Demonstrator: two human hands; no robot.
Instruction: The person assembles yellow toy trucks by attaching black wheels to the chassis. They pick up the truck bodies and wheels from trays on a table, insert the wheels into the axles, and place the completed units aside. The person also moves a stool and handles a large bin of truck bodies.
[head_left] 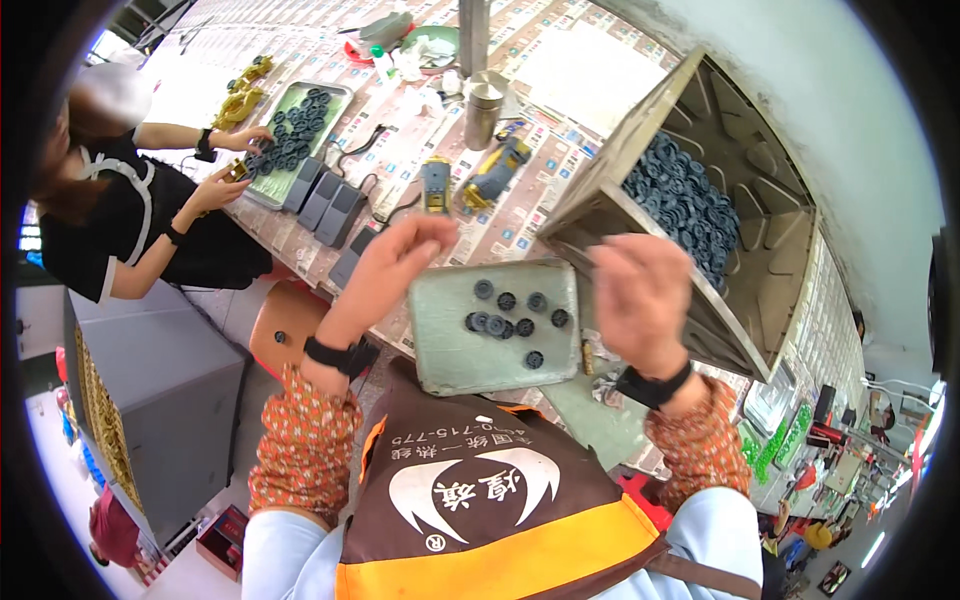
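Note:
A shallow pale-green tray (450,345) lies right in front of me, holding several small dark grey toy-like wheels (495,325). My left hand (400,262) hovers by the tray's far left corner, its fingers stretched out to the right and nothing visible in them. On the other side, my right hand (642,295) is raised beside the tray's right edge, close to the tilted bin (640,215). Motion smears its fingers, so what they hold, if anything, does not show. Inside the bin lies a large heap of similar dark wheels (685,195).
Beyond the tray are two yellow-and-grey parts (436,187), (497,172) and a metal cup (484,110) near a post. At left, a co-worker's hands work over another tray (340,100) of wheels, beside grey boxes (330,205). A stool (285,325) stands below.

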